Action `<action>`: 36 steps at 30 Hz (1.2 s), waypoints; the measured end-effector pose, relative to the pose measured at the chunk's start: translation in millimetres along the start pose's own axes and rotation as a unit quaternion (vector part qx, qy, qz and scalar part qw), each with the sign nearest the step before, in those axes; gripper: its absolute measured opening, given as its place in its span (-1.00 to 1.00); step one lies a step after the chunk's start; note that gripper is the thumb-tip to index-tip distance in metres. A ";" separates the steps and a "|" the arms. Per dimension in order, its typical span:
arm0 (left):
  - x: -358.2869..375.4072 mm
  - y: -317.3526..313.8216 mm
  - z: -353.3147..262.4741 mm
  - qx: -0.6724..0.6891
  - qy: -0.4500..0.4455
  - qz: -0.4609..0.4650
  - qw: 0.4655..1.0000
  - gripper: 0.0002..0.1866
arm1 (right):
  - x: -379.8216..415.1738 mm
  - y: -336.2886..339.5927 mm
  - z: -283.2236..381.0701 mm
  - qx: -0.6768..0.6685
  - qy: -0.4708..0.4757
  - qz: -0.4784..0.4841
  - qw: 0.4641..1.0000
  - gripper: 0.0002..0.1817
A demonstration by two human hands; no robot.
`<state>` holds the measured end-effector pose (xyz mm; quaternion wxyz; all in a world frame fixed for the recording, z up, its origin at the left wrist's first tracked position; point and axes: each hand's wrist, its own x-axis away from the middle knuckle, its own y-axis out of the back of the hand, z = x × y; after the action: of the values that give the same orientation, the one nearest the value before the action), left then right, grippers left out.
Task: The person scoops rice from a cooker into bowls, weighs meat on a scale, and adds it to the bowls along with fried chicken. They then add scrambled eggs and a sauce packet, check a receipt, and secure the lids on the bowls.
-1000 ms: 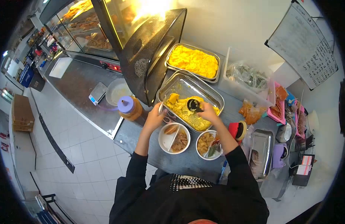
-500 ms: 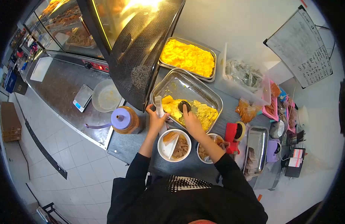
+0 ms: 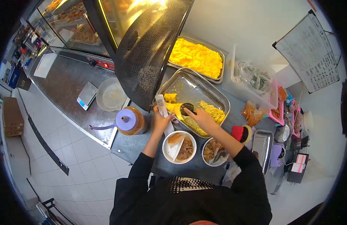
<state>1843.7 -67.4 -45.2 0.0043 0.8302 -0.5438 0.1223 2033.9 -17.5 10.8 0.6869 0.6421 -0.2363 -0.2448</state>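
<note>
My left hand (image 3: 160, 120) is closed around a long white flat strip (image 3: 161, 106), perhaps a spatula, at the near left edge of a metal tray (image 3: 223, 98). Yellow mash-like food (image 3: 212, 111) lies in the near half of this tray. Over the food, my right hand (image 3: 203, 119) grips a black round-headed scoop (image 3: 187, 108), its head against the mash. Just below my hands stands a white divided bowl (image 3: 165, 150) with meat pieces and an orange-brown packet. A second white bowl (image 3: 207, 162), with meat chunks and a small bag, sits under my right forearm.
A full tray of yellow food (image 3: 196, 57) stands behind. The dark mesh panel (image 3: 141, 71) overhangs the tray's left side. A lilac-lidded sauce jar (image 3: 130, 122), scale (image 3: 86, 96) and round lid (image 3: 110, 94) are left; a plastic bin (image 3: 252, 80) and tape dispenser (image 3: 239, 134) are right.
My right hand and the black scoop have moved slightly within the mash, the forearm now slanting more. My left hand still holds the white strip. The whole view has shifted a little.
</note>
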 end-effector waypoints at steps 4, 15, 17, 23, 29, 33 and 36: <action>-1.0 -0.1 4.9 0.003 -0.009 0.007 1.000 -0.37 | 10.7 15.1 -16.1 -0.058 -0.062 0.033 0.996 -0.36; -8.3 5.2 24.5 -0.063 -0.012 -0.005 0.998 -0.25 | -0.9 -6.3 -5.5 0.013 -0.099 0.085 0.991 -0.43; -4.9 2.8 16.4 -0.036 -0.004 -0.007 0.999 -0.26 | -18.3 23.5 -11.9 -0.155 -0.182 0.156 0.958 -0.48; 1.9 -3.7 -2.3 -0.004 0.015 -0.004 1.000 -0.29 | 3.5 -8.3 -27.3 -0.316 -0.142 0.075 0.935 -0.28; 6.9 -5.0 -14.4 -0.016 0.034 -0.002 0.999 -0.31 | 39.5 5.3 14.3 -0.052 -0.077 0.032 0.995 -0.30; 2.2 -2.2 -3.8 -0.031 0.008 0.000 0.999 -0.32 | 44.0 -6.8 -1.5 -0.055 -0.033 0.083 0.994 -0.31; -0.4 -2.2 -2.0 -0.020 0.027 0.006 0.999 -0.32 | 17.1 -0.6 -42.3 -0.257 -0.084 0.129 0.954 -0.31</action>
<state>1845.1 -65.9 -43.0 0.0349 0.8232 -0.5507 0.1335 2074.1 3.9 7.6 0.8322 0.3852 -0.3032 -0.2593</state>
